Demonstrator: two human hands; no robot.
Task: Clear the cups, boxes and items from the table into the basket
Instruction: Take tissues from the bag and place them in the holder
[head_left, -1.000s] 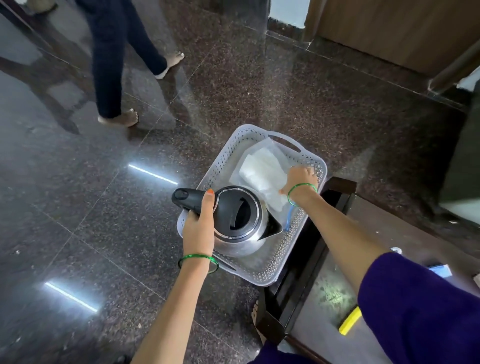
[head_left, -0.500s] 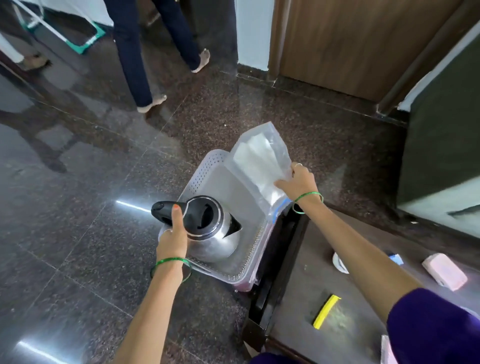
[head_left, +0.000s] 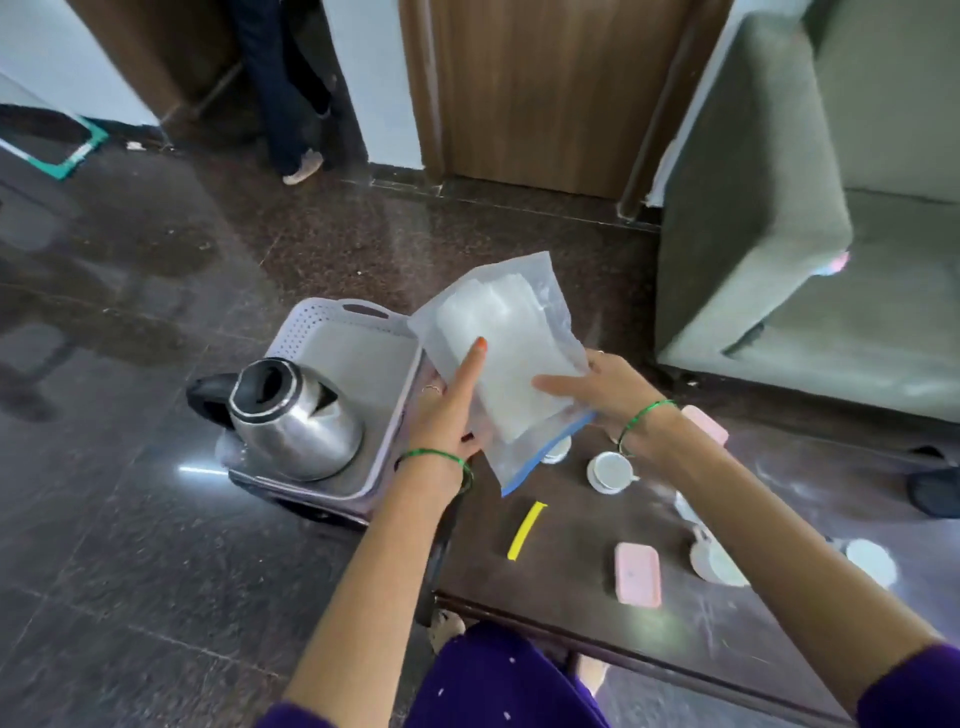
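head view: both hands held a clear zip bag (head_left: 511, 364) of white sheets above the gap between basket and counter, the left hand (head_left: 451, 410) with fingers spread flat against its near face and thumb under its lower edge, the right hand (head_left: 597, 387) pinching its right side, so each grip was closed on the bag. a second earlier the left hand had carried the steel kettle (head_left: 293, 421) by its handle; that kettle now stood upright and free in the near left corner of the pale perforated basket (head_left: 332, 317) on the floor, and the bag, which had lain inside the basket, had been lifted out. by the look of it the kettle was done and the bag was being sorted before going back. on the dark counter (head_left: 571, 551) waited two pink boxes, one near (head_left: 637, 574) and one behind the right wrist (head_left: 706, 423), one yellow strip (head_left: 526, 530), and at least four white cups, the clearest beside the right wrist (head_left: 610, 471), one part hidden under the bag, others blurred at right. a grey sofa (head_left: 753, 223) stood beyond.
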